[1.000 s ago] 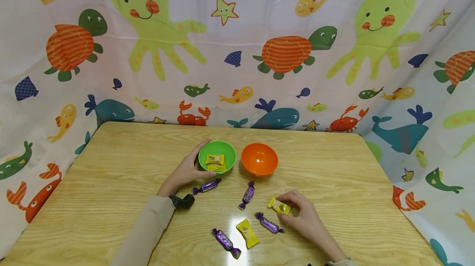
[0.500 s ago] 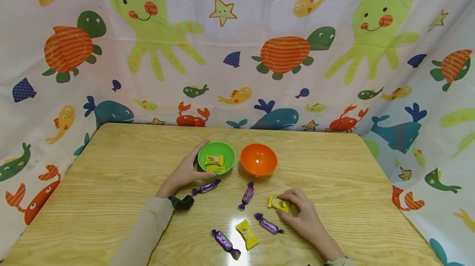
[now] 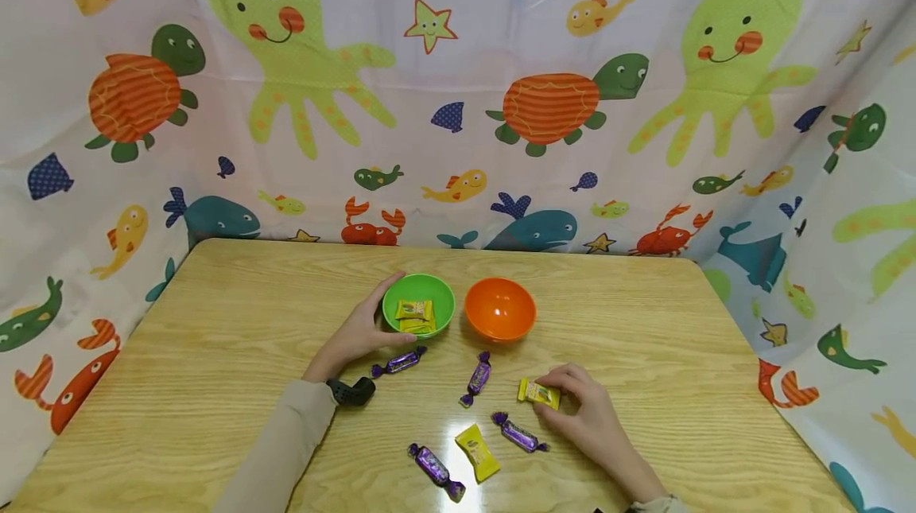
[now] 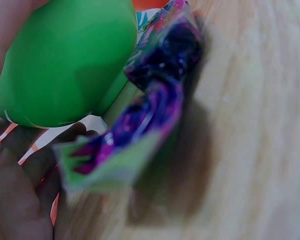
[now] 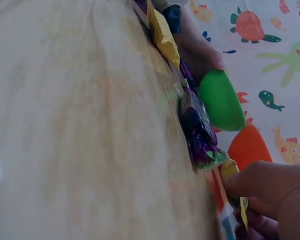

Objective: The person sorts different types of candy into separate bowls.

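Observation:
My left hand point(image 3: 358, 336) holds the left side of a green bowl point(image 3: 418, 287), thumb at the near rim and fingers around the far side. Yellow-wrapped candies point(image 3: 416, 311) lie inside it. My right hand point(image 3: 592, 424) pinches a yellow-wrapped candy point(image 3: 537, 394) between thumb and fingers, low over the table at the right. In the right wrist view, part of that candy point(image 5: 230, 170) shows past the thumb. A purple twist-wrapped candy point(image 4: 155, 107) lies beside the green bowl point(image 4: 70, 60) in the left wrist view.
Right of the green bowl stands an orange bowl point(image 3: 501, 290). Between my hands lie more purple candies, one point(image 3: 476, 379) below the orange bowl, and a loose yellow candy point(image 3: 477, 453). A sea-animal cloth point(image 3: 444, 83) hangs behind the wooden table point(image 3: 644, 322).
Both hands keep their grips and stay almost still. At the right, the hanging cloth has shifted and folded.

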Tool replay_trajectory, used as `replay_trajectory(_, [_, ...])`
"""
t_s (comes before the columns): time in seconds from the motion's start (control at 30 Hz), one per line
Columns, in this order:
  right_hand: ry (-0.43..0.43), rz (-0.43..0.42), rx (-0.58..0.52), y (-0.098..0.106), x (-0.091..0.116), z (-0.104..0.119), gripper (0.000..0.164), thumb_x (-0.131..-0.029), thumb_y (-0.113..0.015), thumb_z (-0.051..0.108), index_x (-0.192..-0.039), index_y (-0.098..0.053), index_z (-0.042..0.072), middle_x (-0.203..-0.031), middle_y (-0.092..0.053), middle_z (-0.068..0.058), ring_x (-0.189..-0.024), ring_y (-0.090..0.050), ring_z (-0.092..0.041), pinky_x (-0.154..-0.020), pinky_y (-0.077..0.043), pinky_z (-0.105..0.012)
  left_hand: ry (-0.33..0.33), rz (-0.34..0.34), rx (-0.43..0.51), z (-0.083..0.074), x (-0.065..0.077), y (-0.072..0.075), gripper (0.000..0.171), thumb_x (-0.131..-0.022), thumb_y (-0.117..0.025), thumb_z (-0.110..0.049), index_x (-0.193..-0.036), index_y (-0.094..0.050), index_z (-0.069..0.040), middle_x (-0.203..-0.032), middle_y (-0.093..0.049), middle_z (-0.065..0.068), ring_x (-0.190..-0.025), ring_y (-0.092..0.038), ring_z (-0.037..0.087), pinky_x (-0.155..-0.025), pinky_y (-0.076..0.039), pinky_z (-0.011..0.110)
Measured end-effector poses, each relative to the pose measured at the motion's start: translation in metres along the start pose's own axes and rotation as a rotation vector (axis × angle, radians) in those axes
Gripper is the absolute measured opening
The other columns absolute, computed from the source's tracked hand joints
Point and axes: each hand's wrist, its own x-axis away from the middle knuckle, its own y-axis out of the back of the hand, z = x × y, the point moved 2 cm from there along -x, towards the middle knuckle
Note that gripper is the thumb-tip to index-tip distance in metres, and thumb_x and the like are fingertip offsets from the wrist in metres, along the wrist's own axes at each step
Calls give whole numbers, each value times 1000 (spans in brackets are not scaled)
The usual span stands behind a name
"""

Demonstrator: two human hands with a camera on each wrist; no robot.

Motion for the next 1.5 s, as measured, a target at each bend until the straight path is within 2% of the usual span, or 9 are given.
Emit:
replay_trajectory(0.2, [-54, 41, 7, 2, -5, -6, 36, -70, -87, -3, -99, -75, 13, -100, -67, 5, -93, -63, -16, -84, -50, -21, 2, -7, 3, 0, 1, 0, 108, -76, -88, -28, -160, -20, -20, -161, -26, 6, -147, -23, 30, -117, -14, 57])
replay_trajectory(0.27, [-63, 53, 1, 2, -9, -6, 34, -71, -87, -1, -99, -75, 15, -100, -67, 7, -92, -62, -14, -82, -52, -24, 13, -10, -3, 1, 1, 1, 109, -75, -89, -29, -159, -21, -23, -161, -26, 4, -147, -23, 28, -118, -14, 56])
replay_trajectory(0.43, [-57, 58, -22, 4, -22, -1, 31, -73, -85, 1, -100, -75, 13, -99, -67, 6, -88, -61, -13, -75, -53, -30, 25, -5, -22, 0, 1, 1, 108, -76, -88, -23, -159, -19, -26, -161, -25, 6, -147, -23, 29, -118, -15, 55])
replay_trajectory(0.53, [-41, 53, -33, 6, -33, 4, 30, -75, -85, 1, -101, -75, 14, -99, -67, 4, -87, -61, -15, -74, -53, -33, 19, 0, -26, -1, 1, 1, 108, -77, -87, -18, -160, -18, -19, -161, -24, 9, -147, -23, 31, -118, -15, 56])
replay_trajectory(0.8, [-47, 59, -40, 1, -65, 22, 26, -77, -84, 4, -100, -76, 14, -100, -66, 5, -88, -59, -15, -77, -53, -40, 16, -13, -29, 0, 0, 1, 109, -75, -88, -30, -160, -20, -20, -161, -25, 5, -147, -22, 29, -117, -14, 57])
replay_trajectory(1.0, [-67, 94, -92, -16, -92, 28, 23, -78, -84, 7, -99, -76, 11, -100, -66, 2, -89, -59, -16, -77, -53, -43, 21, -16, -31, 0, 1, 0, 108, -75, -89, -33, -159, -21, -31, -162, -24, 4, -148, -21, 29, -117, -15, 57])
replay_trajectory(1.13, [-61, 131, -112, -32, -111, 36, 21, -80, -82, 10, -101, -76, 10, -99, -66, 0, -91, -59, -18, -79, -53, -42, 12, -13, -21, 1, 1, 0, 108, -75, -89, -32, -159, -20, -30, -161, -25, 5, -147, -23, 30, -117, -15, 57])
replay_trajectory(1.3, [-4, 178, -104, -55, -135, 50, 21, -81, -81, 9, -102, -76, 6, -98, -65, -5, -90, -59, -22, -81, -52, -46, 15, -14, -15, 2, 1, 0, 108, -75, -89, -33, -158, -21, -32, -161, -26, 3, -146, -26, 28, -117, -16, 56])
replay_trajectory(1.5, [38, 270, -53, -85, -152, 61, 21, -83, -79, 8, -103, -75, 2, -100, -63, -8, -91, -57, -23, -81, -52, -41, 18, -1, 11, 2, 2, 1, 108, -76, -88, -31, -160, -20, -26, -161, -25, 1, -145, -27, 27, -117, -17, 57])
